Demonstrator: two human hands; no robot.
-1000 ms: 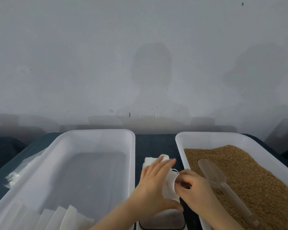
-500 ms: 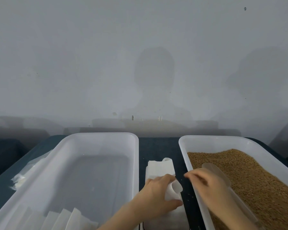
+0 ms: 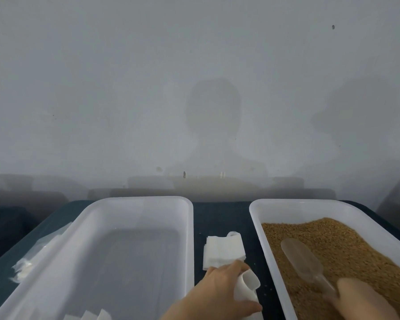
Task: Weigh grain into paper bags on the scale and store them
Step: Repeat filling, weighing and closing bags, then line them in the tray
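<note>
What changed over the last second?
The right hand let go of the bag and moved right into the grain bin, to the handle of the scoop; its grip is unclear. The left hand still holds the bag open. Left bin, scoop and bag stack stayed put.

Small packing station, prob.: grain tub, scoop, bare grey wall.

White paper bags, golden-brown grain, translucent white tubs, perhaps dark teal tabletop.
</note>
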